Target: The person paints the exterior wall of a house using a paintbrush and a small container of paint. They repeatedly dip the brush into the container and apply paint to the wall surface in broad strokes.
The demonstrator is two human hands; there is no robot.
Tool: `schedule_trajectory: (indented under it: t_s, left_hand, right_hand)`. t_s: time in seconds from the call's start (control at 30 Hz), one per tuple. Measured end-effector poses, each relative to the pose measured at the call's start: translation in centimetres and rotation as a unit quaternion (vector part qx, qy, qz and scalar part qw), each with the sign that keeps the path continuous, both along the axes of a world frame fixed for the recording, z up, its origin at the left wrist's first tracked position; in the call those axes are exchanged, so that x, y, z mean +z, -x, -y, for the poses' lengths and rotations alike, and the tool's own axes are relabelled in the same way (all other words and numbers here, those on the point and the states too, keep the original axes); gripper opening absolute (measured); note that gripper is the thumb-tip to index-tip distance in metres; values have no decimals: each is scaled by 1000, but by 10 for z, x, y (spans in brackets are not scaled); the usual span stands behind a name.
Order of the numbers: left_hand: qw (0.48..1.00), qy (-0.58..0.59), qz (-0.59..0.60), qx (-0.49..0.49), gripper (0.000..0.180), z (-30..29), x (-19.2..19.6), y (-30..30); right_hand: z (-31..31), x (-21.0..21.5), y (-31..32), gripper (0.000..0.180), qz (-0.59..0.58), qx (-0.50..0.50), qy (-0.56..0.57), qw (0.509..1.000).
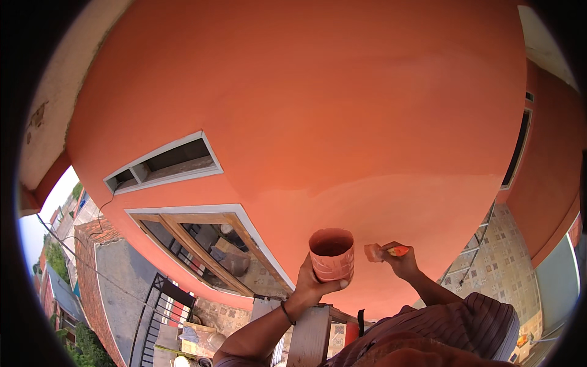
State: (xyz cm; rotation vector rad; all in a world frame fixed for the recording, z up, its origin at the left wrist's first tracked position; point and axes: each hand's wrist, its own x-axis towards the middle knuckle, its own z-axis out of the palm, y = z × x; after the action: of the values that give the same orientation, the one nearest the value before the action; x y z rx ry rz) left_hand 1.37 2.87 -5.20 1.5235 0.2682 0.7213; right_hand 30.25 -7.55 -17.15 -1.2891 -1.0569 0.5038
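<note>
My left hand [315, 282] is wrapped round an orange-stained paint cup [333, 264], held upright with its open top toward me; the inside looks dark. To its right, my right hand [402, 263] grips a paintbrush [398, 251] by its orange and yellow handle. The bristles [373, 252] are coated in orange-brown paint and point left, close to the orange wall [342, 134]. Whether they touch the wall I cannot tell. A paler, wet-looking patch [391, 202] with a curved upper edge spreads on the wall above the brush.
Left of the cup are a wood-framed window [202, 244] and a narrow vent opening [165, 162]. A grey plank [309, 336] lies below me. A black railing [156, 312] and rooftops stand low at left; a metal ladder [474, 244] and tiled floor [507, 257] show at right.
</note>
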Motion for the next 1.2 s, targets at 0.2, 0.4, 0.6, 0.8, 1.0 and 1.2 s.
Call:
schedule_trajectory:
  t_s: [0.2, 0.4, 0.6, 0.8, 1.0, 1.2]
  left_hand:
    - [1000, 27, 14, -1, 85, -6, -11, 1]
    - [998, 46, 25, 26, 66, -3, -15, 1]
    - [997, 54, 30, 41, 70, 2, -10, 1]
    - [996, 58, 39, 50, 70, 7, -8, 0]
    - [997, 58, 45, 35, 75, 2, -11, 1]
    - [997, 60, 25, 32, 79, 0, -11, 4]
  right_hand:
    - [13, 56, -28, 11, -351, -35, -85, 932]
    - [36, 125, -61, 19, -308, -61, -238, 919]
    - [68, 227, -112, 21, -115, -165, -456, 867]
    - [95, 325, -151, 24, 64, -259, -565, 780]
    - [106, 383, -180, 14, 324, -412, -530, 666]
    - [112, 430, -205, 14, 564, -465, -441, 521]
